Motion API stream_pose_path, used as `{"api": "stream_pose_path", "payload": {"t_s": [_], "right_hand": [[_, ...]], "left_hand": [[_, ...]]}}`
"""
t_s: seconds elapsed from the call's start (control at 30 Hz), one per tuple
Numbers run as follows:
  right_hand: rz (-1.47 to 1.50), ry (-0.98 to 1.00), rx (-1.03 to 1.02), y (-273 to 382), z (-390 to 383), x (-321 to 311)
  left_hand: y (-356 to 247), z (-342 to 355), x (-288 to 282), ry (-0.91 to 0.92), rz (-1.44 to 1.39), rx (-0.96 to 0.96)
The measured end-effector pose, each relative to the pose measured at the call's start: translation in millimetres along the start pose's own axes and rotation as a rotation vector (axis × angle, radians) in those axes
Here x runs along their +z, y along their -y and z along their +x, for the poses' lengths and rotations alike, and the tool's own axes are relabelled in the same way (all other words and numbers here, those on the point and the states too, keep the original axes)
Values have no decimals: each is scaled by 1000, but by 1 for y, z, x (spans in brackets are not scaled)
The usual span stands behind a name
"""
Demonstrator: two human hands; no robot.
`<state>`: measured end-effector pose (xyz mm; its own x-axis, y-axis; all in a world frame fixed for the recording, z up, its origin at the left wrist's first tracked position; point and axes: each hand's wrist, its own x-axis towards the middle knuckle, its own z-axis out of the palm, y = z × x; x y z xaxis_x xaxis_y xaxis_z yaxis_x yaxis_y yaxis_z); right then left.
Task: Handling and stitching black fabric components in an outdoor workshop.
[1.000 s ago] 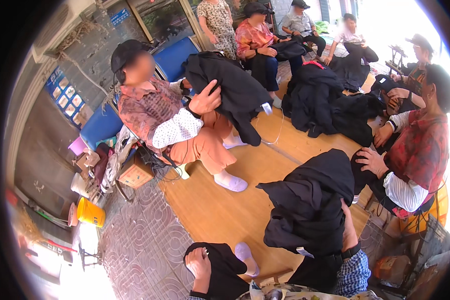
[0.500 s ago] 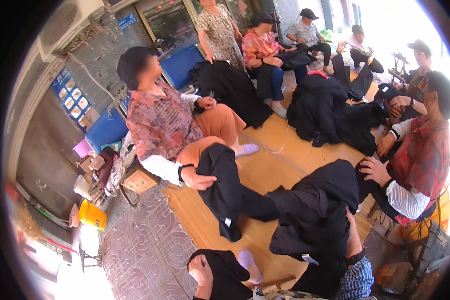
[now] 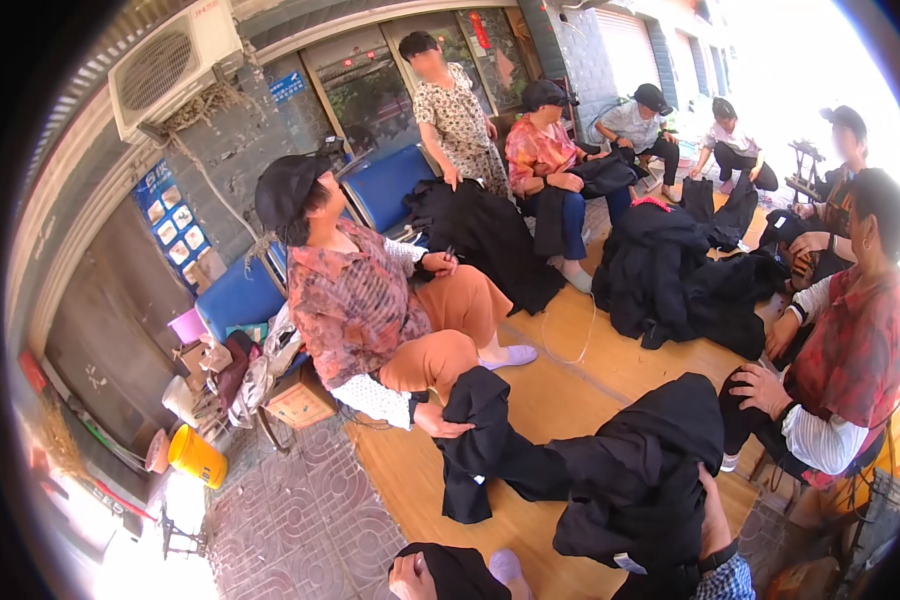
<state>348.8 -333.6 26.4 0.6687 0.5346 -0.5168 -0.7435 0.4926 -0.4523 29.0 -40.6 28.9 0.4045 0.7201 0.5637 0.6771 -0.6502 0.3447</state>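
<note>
From where I stand, the largest thing underfoot is a broad, tan wooden sheet (image 3: 410, 480). Over it, in front of the wearer, rises a big, loosely bunched garment of matte black cloth (image 3: 640, 465), nearer their right side than their left. Its long axis slants from upper right to lower left. At its left side it meets a narrower, limp length of black cloth (image 3: 475, 445), whose far end lies in the hand (image 3: 442, 422) of a seated co-worker in orange-brown trousers (image 3: 430, 362); whether the two are one piece I can't tell.

Of the wearer's own hands, the bare right hand (image 3: 712, 512), above a blue-and-white checked sleeve (image 3: 727, 582), is plainly the nearer: it touches the bunched garment along its right edge, so the mass lies to the left of those fingers. They're mostly hidden by the folds, and how far they close I can't say. The bare left hand (image 3: 410, 578) is well apart, low at the picture's edge, resting with bent fingers against smooth black cloth over a knee (image 3: 455, 572); I can't tell whether it pinches anything. Smallest is a white fabric tag (image 3: 628, 563) at the garment's lower edge.
</note>
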Motion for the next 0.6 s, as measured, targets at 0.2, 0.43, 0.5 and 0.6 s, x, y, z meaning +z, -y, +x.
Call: {"api": "stream_pose_path", "payload": {"t_s": [0.2,0.43,0.5,0.6], "right_hand": [[-30,-25,3,2,-8,13],[12,8,12,-2,2,-2],[12,20,15,-5,5,-7],[12,16,7,-5,3,-4]], "left_hand": [[8,0,4,42,38,43],[7,0,5,63,60,49],[5,-1,3,64,62,51],[5,0,3,79,54,42]]}}
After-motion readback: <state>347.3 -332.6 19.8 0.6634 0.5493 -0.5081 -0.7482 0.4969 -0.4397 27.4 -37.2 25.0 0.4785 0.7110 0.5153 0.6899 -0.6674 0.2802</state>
